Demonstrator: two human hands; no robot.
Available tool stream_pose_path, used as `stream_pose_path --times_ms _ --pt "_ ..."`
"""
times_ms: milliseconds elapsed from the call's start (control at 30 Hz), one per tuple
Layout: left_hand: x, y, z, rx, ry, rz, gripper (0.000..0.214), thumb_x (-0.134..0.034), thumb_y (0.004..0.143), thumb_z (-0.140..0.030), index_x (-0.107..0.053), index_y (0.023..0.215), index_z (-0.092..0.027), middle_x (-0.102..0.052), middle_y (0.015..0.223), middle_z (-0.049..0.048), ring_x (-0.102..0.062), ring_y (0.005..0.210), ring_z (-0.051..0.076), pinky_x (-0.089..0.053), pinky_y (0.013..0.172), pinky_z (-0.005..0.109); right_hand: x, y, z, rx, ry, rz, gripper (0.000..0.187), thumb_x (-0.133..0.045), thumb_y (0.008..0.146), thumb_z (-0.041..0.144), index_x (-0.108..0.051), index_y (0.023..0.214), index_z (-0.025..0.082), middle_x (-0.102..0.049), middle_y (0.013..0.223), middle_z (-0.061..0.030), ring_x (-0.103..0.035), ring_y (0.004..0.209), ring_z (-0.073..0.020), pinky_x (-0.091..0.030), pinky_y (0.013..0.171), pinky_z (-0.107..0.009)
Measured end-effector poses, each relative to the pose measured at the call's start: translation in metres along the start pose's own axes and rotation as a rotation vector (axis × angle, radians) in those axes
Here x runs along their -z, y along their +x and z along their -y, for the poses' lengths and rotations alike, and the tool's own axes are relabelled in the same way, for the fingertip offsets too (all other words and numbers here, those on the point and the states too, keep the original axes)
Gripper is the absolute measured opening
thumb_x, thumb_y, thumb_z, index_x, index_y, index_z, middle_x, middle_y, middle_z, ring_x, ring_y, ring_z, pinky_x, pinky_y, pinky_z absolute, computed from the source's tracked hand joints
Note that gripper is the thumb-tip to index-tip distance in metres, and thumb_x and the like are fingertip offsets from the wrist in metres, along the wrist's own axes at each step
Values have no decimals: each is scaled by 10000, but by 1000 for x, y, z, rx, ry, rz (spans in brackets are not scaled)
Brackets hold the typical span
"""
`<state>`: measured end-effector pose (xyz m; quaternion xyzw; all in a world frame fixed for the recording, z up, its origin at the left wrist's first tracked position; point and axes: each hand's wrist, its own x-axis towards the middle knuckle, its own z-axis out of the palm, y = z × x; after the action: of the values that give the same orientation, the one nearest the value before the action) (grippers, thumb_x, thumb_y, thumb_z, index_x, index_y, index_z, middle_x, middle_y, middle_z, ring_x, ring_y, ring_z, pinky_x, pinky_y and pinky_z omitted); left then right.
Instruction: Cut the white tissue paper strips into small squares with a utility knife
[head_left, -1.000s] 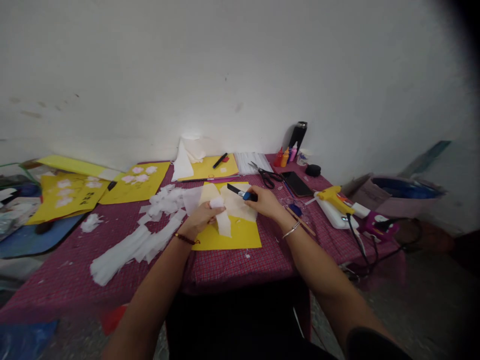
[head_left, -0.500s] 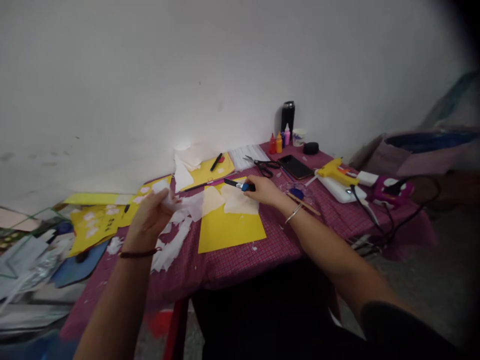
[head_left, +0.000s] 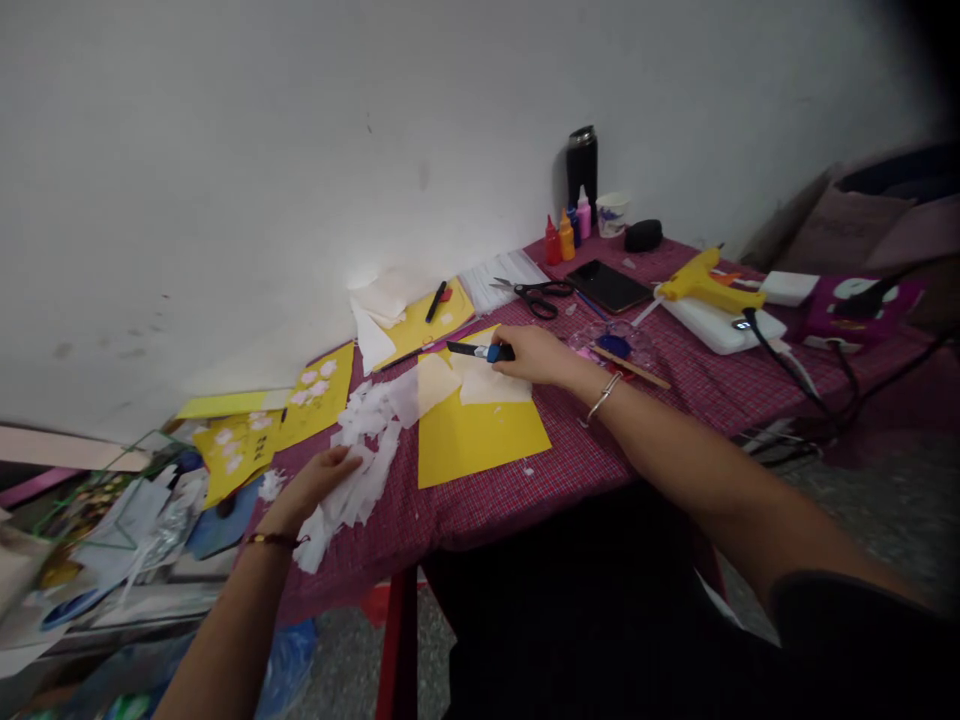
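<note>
My right hand [head_left: 532, 357] is closed around the handle of a utility knife [head_left: 469, 349], its dark blade pointing left. The knife is over cream paper pieces [head_left: 487, 385] lying on a yellow sheet [head_left: 480, 447]. My left hand [head_left: 322, 482] is lower left, at a heap of torn white tissue paper [head_left: 367, 470]; its fingers are pressed together on a piece at the heap's edge. Part of the tissue reaches the yellow sheet's left side.
Black scissors [head_left: 536, 295], a phone [head_left: 607, 286] and a yellow glue gun [head_left: 709, 282] lie to the right. Small paint bottles [head_left: 566, 237] and a black flask [head_left: 582, 170] stand at the back. Yellow cards with pink blossoms [head_left: 315, 395] are on the left.
My left hand has lowered from above the table to the tissue heap, bringing down the white piece it held. My right hand keeps the knife over the sheet. The view has shifted.
</note>
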<state>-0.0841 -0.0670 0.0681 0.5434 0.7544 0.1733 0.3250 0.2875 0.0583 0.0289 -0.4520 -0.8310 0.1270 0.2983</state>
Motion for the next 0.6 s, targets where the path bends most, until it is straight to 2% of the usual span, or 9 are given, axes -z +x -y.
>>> stream_pose_path --times_ms 167,233,300,367,433,500,600 --pt "16 18 0 -167 194 -20 376 -656 613 -551 -639 631 -176 -605 583 -1 -540 561 171 -421 528 271 -4 1 -2 -8 -32 27 228 -619 768 272 -633 972 173 -698 903 -66 -582 739 -185 -309 601 -265" --pt "21 22 -4 -235 270 -90 365 -607 668 -543 -635 677 -179 -625 636 9 -561 620 185 -438 577 283 -5 0 -1 -5 -37 45 229 -625 765 272 -632 972 173 -698 894 -66 -581 730 -184 -311 600 -266" --pt "17 26 -11 -295 343 -156 361 -553 733 -518 -648 786 -174 -656 701 30 -590 664 207 -460 611 308 -5 -1 3 3 -41 62 231 -629 764 269 -632 974 173 -699 890 -67 -586 732 -184 -319 607 -268" --pt "1 31 -21 -359 414 -175 370 -510 787 -479 -659 910 -164 -694 783 60 -626 721 233 -493 655 344 -5 -2 6 12 -47 77 230 -625 770 268 -632 979 174 -701 890 -67 -594 739 -186 -330 613 -268" --pt "-23 38 -33 -447 482 -156 371 -506 808 -432 -660 1022 -171 -721 939 89 -649 867 257 -511 781 388 -4 -3 8 18 -58 89 230 -622 777 277 -633 983 177 -703 897 -67 -604 752 -189 -340 617 -268" --pt "-48 47 -47 -540 556 -123 372 -556 782 -377 -664 1071 -168 -699 1100 122 -622 1033 282 -467 932 419 -3 -4 8 18 -75 101 238 -617 784 289 -633 996 180 -706 919 -67 -613 774 -191 -352 627 -268" --pt "-77 60 -66 -622 655 -78 408 -597 748 -273 -651 1138 -168 -658 1213 129 -559 1170 288 -396 1035 408 -2 -3 3 4 -109 126 265 -603 795 294 -631 1032 180 -712 961 -74 -628 823 -200 -378 660 -268"
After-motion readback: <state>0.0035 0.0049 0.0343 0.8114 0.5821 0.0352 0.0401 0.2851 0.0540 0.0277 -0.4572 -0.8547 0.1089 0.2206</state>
